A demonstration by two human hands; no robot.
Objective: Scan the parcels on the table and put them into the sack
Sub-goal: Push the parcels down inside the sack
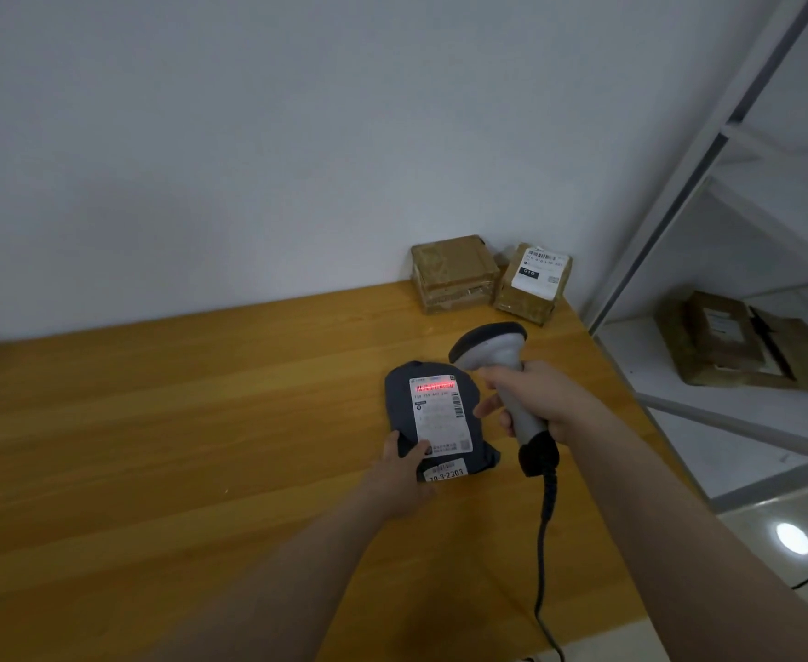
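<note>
Three parcels lie on the wooden surface (153, 446): one grey mailer (402, 408) near the middle, and a bare box (454, 272) just beside a labelled box (533, 284) at the far wall. The left hand (399, 475) pinches the mailer's near edge. The right hand (540, 398) is wrapped round one corded scanner (488, 346), its red line on the mailer's label (440, 418). A shelf (640, 355) at right holds brown cardboard packages (726, 341), count unclear.

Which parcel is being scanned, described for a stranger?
On the wooden table, in front of the two cardboard boxes by the wall, lies a flat parcel. It alone is a dark grey bag, with a red line across its white label.
</note>
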